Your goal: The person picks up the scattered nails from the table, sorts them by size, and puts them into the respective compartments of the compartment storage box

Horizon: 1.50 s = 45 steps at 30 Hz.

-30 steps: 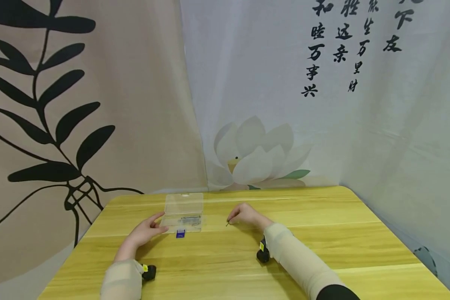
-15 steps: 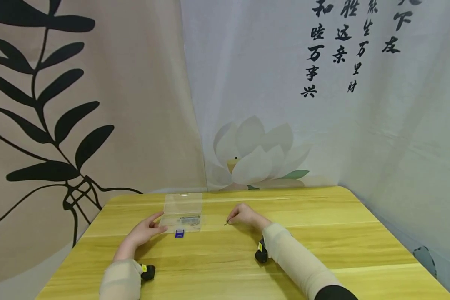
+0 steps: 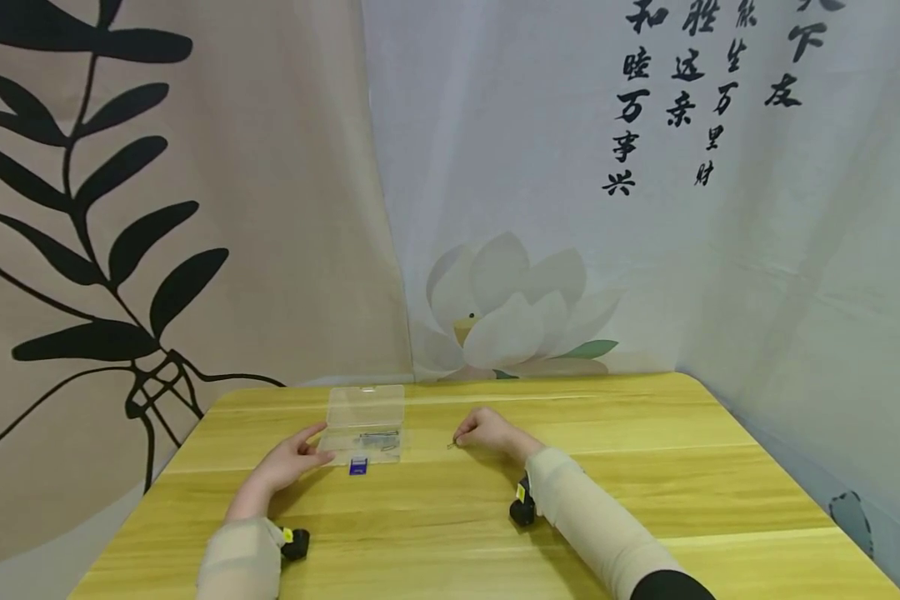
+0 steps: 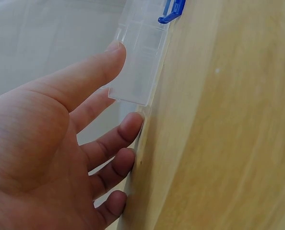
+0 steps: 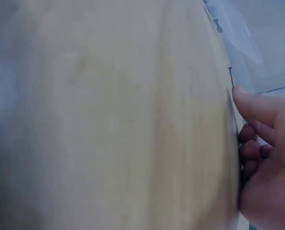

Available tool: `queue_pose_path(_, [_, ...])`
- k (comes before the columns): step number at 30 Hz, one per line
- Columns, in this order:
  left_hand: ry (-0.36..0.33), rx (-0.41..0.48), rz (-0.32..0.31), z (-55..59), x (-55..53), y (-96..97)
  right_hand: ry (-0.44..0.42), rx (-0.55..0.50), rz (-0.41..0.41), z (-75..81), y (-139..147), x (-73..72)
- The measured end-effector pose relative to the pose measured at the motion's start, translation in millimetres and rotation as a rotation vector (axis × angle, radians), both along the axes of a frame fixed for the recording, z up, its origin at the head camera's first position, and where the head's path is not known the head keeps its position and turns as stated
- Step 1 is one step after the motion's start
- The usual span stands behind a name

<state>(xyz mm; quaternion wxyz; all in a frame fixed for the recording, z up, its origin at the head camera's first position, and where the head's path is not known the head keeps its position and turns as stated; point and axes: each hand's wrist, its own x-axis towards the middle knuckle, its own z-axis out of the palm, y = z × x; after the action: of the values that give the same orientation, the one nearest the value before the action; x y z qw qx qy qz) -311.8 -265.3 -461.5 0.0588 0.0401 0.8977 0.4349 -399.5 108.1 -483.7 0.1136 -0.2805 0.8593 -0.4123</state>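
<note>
On the left side of the table stands a clear plastic box (image 3: 362, 447), its lid (image 3: 366, 407) raised at the back and a blue latch (image 3: 357, 467) at its front. Thin dark metal pieces (image 3: 378, 438) lie inside. My left hand (image 3: 288, 462) holds the box's left end between thumb and index finger; the other fingers extend loosely below, as the left wrist view shows. To the right of the box, my right hand (image 3: 487, 428) pinches a small thin nail (image 5: 231, 77) between thumb and fingertips, close over the table. Its headed end sticks out past the thumb.
The yellow wood-grain table (image 3: 645, 475) reaches back to a printed cloth backdrop (image 3: 495, 167). Black wrist cameras (image 3: 522, 503) are strapped below both hands. Pale sleeves (image 3: 596, 517) cover the forearms.
The nail's protruding end has shifted slightly at the right fingertips. Both hands and the box stay nearly where they were.
</note>
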Motion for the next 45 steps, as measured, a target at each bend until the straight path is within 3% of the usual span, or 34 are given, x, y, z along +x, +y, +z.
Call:
queue_pose_path(7, [0.011, -0.01, 0.0, 1.6, -0.3, -0.3, -0.09, -0.032, -0.034, 8.7, 3.9, -3.0])
queue_pose_path(14, [0.009, -0.006, 0.012, -2.7, 0.3, -1.7, -0.077, -0.046, -0.03, 17.8, 2.8, -8.4])
queue_pose_path(21, [0.009, 0.007, 0.006, -2.0, 4.5, -0.8, -0.127, -0.108, -0.057, 31.2, -0.7, -15.3])
queue_pose_path(34, [0.004, 0.002, 0.019, -4.5, 3.3, -0.5, -0.044, -0.093, -0.076, 45.7, -4.9, -23.2])
queue_pose_path(45, [0.019, -0.016, 0.013, -1.2, -0.3, -1.2, -0.052, -0.086, -0.056, 47.9, -13.9, -30.0])
